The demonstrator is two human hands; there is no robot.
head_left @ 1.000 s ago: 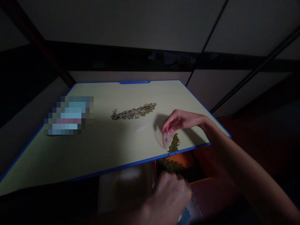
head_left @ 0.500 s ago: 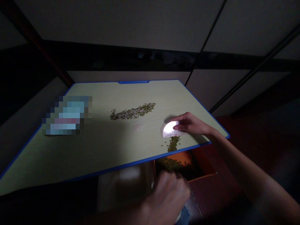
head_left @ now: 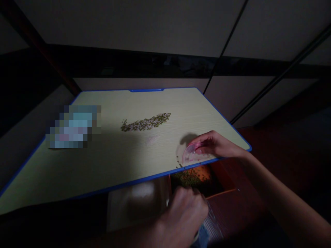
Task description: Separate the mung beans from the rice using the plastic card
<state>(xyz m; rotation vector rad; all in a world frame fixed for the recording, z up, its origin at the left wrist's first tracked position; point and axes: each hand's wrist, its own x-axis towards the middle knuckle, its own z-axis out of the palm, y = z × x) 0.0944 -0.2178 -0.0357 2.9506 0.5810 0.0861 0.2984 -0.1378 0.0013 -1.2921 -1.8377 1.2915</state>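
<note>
My right hand (head_left: 216,144) pinches a small pale half-round scraper (head_left: 191,156) whose edge rests on the blue-rimmed light board (head_left: 103,165) right at its near edge. A few green beans (head_left: 179,164) lie beside the scraper. Below that edge sits an orange container (head_left: 207,179) with green beans in it. My left hand (head_left: 184,213) is closed below the board on something with clear plastic and a blue part, next to the container. A long streak of green beans (head_left: 146,123) lies across the board's middle.
A blurred-out bluish item (head_left: 72,126) lies on the board's left part. A pale tray-like shape (head_left: 139,199) sits under the board's near edge, left of the orange container. Dark beams and wall panels stand behind the board. The surroundings are dim.
My right hand has dragged the scraper toward the board's near edge. The small bean pile that lay there is gone from the board, save a few. My left hand has barely moved.
</note>
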